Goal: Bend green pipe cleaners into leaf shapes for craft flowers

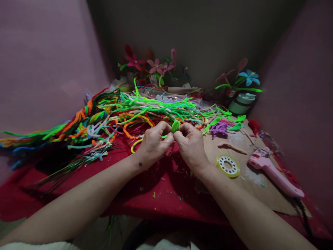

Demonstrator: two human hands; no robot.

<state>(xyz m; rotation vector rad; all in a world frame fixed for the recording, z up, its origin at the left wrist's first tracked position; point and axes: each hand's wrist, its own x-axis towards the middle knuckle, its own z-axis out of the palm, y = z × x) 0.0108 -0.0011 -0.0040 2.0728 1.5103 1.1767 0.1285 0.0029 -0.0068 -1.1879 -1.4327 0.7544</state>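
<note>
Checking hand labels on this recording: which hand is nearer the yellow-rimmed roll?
Right. The right hand is to the left of the yellow-rimmed roll and slightly beyond it; the left hand is farther left, with the right hand between.

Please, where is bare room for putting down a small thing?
Red cloth, between the left hand, right hand and near edge, holding only small scraps; brown flat board, between the yellow-white tape ring and pink plastic tool. Behind the hands, multicoloured fuzzy stems crowd the cloth.
</note>
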